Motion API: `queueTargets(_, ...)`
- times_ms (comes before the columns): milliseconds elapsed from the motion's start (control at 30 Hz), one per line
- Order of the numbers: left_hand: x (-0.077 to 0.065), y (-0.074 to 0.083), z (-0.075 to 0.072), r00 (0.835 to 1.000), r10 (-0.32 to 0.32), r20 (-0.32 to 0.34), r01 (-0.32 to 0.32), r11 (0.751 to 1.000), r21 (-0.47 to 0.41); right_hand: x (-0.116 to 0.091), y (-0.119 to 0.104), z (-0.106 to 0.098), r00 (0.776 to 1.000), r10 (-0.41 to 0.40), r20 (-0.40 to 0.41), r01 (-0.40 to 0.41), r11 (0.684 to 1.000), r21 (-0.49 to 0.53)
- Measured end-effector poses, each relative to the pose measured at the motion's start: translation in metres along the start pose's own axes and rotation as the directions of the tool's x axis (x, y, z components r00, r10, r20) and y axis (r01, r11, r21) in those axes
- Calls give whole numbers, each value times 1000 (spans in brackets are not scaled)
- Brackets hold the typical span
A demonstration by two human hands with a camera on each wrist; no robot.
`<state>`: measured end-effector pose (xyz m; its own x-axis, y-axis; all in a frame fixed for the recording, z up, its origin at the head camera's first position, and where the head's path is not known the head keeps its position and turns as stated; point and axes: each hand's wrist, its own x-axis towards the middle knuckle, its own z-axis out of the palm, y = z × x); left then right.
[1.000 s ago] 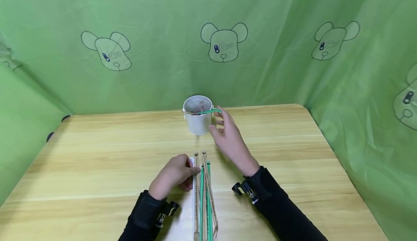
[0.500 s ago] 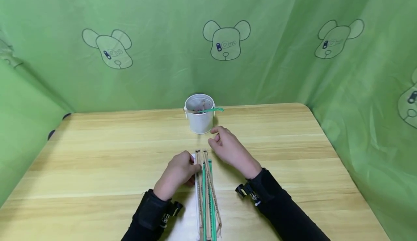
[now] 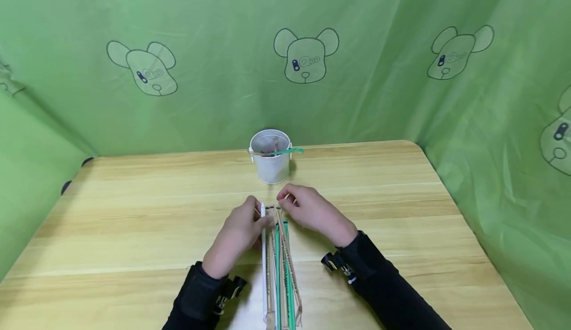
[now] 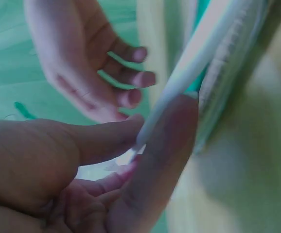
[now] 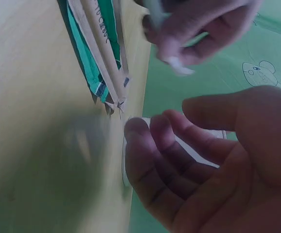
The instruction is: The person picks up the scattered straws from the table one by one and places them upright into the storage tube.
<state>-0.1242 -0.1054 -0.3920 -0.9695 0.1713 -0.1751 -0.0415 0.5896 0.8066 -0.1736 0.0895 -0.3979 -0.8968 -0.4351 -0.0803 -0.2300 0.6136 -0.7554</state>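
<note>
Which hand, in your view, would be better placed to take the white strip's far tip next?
Probably the right hand: its fingers appear to hold nothing and are near that tip, while the left hand pinches the white strip.

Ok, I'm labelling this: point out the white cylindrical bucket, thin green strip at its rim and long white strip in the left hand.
White cylindrical bucket (image 3: 273, 170): head view, outer wall.
Thin green strip (image 3: 287, 150): head view, part near the rim's right.
Long white strip (image 4: 184, 73): left wrist view, its middle stretch.
</note>
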Motion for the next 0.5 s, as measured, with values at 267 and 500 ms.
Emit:
queueTargets(267,-3,12,-23,980,92,-178,-114,986,-118,-1,1,4,1000,-7,16,7,1000,4)
queueTargets(500,-10,22,-38,903,230,-362,-277,957,-84,-1,1,8,998,-16,55,18,999,-45)
